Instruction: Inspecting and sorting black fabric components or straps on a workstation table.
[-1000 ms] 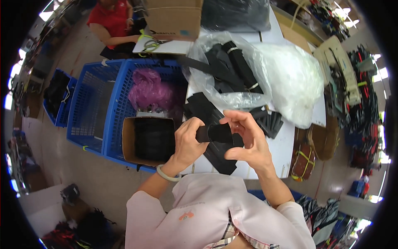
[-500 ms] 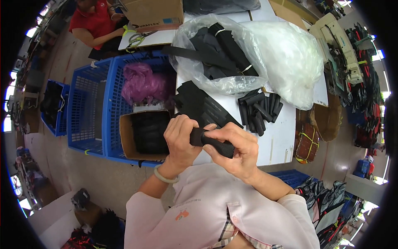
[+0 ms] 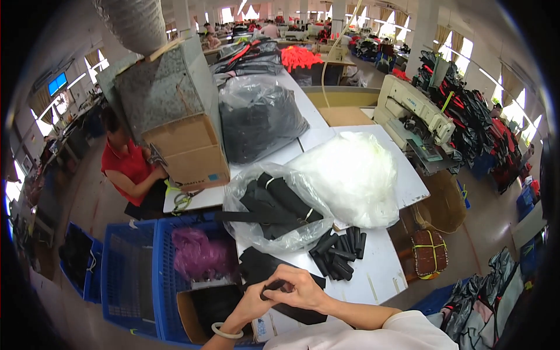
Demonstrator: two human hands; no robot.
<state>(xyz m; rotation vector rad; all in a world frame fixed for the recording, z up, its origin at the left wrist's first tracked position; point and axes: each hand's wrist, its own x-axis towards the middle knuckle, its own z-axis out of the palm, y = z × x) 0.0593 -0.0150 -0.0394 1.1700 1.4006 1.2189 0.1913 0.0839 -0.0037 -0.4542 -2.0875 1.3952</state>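
Landmark: white table (image 3: 385, 274).
Rolled black strip (image 3: 274, 287): at the table's near edge, just before the pile of finished rolls (image 3: 338, 254).
Left hand (image 3: 252, 303): fingers closed on the roll.
Right hand (image 3: 303, 289): clamped over its top.
Technique: judged best wound tight, edges aligned, thumbs pinning the loose end.

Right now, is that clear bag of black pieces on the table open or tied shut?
Open: the clear plastic bag gapes, and black strips stick out onto the white table.
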